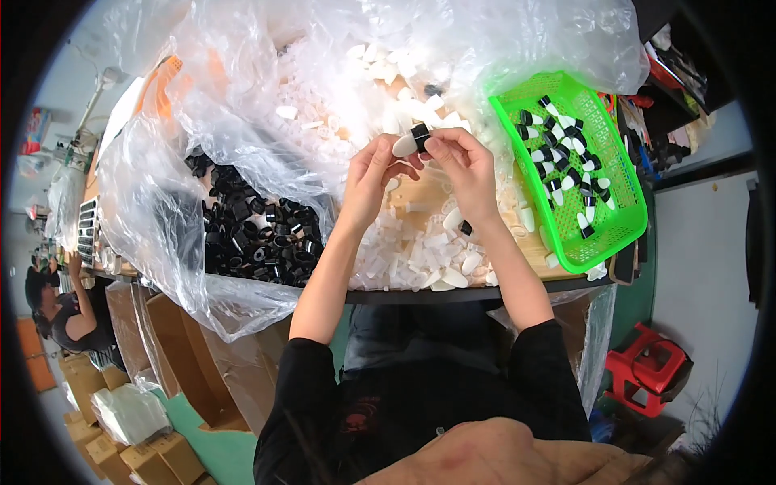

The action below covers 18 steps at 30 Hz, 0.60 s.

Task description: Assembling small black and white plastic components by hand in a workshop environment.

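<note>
Above the middle of the table, both hands meet at one small piece: a white oval plastic part [403, 146] with a black cap [419, 136] on its end. My left hand [370, 174] pinches the white part between thumb and fingers. My right hand [466, 166] has its thumb and fingers closed on the black cap side. Below the hands lies a heap of white and clear plastic parts [420, 250]. Near my right wrist rests another white oval part with a black end [455, 220]. How firmly the held cap sits cannot be told.
A green basket [562, 242] at right holds several white pieces with black caps. Loose black caps [263, 234] lie at left in a clear plastic bag [153, 218]. Plastic sheeting covers the far side. A red stool [647, 368] and another person [69, 311] are beyond.
</note>
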Each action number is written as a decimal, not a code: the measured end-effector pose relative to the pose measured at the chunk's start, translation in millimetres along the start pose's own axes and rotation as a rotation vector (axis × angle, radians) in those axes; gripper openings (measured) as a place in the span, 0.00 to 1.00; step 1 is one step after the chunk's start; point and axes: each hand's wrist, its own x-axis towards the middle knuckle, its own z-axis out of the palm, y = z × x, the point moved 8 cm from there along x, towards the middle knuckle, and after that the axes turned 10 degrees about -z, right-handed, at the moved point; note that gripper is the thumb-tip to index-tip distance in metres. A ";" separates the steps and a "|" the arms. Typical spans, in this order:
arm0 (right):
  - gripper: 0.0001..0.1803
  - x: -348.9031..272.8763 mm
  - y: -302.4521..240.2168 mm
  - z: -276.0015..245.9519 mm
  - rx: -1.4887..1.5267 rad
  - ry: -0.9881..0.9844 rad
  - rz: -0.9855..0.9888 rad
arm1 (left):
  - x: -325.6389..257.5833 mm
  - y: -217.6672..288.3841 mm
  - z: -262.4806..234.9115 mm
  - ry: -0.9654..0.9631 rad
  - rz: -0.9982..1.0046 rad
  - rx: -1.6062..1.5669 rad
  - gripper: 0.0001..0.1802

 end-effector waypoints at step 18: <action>0.10 2.9 9.5 4.6 -0.170 -0.215 -0.008 | 1.9 6.8 -6.8 0.091 -0.025 0.294 0.09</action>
